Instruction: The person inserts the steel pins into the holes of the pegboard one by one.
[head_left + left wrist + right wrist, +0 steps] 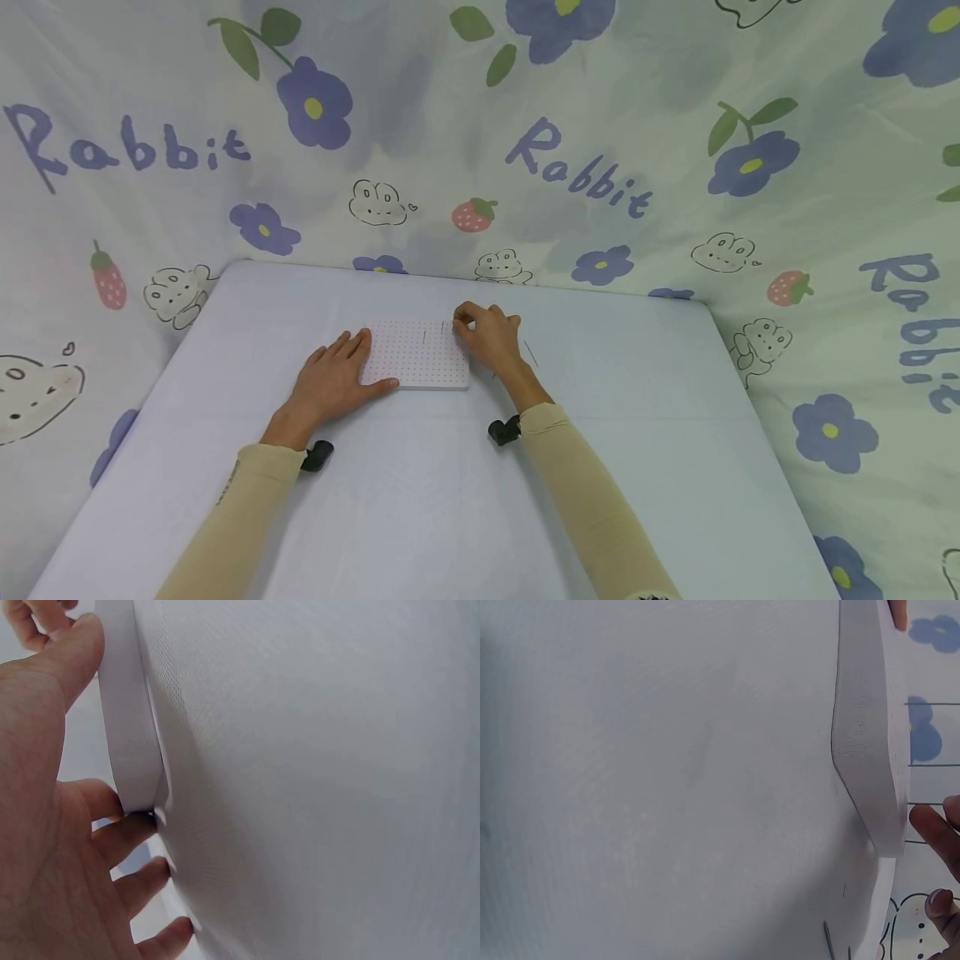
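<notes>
On my head feed I can read one word, "Rabbit", printed in purple on the patterned cloth (420,108): once at upper left, once slanting near the middle, and once turned sideways at the right, its last letters hard to make out. Small dark lettering on the left sleeve (240,508) is too small for me to read; faint marks on the white board's side (860,712) are illegible too.

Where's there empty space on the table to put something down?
Bare white table lies between the sleeves, in front of the dotted board. Another wide patch runs from the loose pins to the table's right edge. It's crowded around the board: standing pins, the left hand and the right hand.
</notes>
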`<action>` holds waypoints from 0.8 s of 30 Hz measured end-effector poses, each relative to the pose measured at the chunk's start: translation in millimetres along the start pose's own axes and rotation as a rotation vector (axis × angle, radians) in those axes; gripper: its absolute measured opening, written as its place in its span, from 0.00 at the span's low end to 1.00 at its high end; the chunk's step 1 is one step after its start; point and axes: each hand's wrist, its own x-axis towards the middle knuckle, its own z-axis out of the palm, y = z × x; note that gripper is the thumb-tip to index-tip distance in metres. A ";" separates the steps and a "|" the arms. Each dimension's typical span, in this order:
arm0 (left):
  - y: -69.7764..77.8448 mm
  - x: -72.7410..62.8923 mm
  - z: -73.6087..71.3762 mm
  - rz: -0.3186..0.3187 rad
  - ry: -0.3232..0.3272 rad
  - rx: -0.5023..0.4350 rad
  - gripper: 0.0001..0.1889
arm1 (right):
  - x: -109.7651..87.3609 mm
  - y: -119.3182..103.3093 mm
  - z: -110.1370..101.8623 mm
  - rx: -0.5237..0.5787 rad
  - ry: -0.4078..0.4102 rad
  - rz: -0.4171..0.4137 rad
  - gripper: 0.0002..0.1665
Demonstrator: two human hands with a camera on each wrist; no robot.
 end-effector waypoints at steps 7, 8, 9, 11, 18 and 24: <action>-0.5 0.7 0.5 0.002 0.008 0.003 0.59 | 0.6 -0.4 1.1 -0.009 0.011 0.008 0.08; -0.5 0.7 0.6 0.002 0.010 0.003 0.59 | 0.7 -0.4 1.4 -0.010 0.012 0.008 0.08; -0.6 0.8 0.7 0.003 0.012 0.003 0.59 | 0.7 -0.4 1.5 -0.011 0.013 0.009 0.08; -0.7 0.5 0.8 0.003 0.013 0.002 0.58 | 0.8 -0.1 2.3 -0.016 0.014 0.009 0.08; 0.3 -0.7 1.3 0.001 0.009 0.002 0.59 | -0.5 -0.3 3.5 -0.021 0.013 0.016 0.09; 0.8 -1.0 1.3 0.001 0.015 0.004 0.59 | -1.2 -0.8 3.7 -0.024 0.022 0.015 0.09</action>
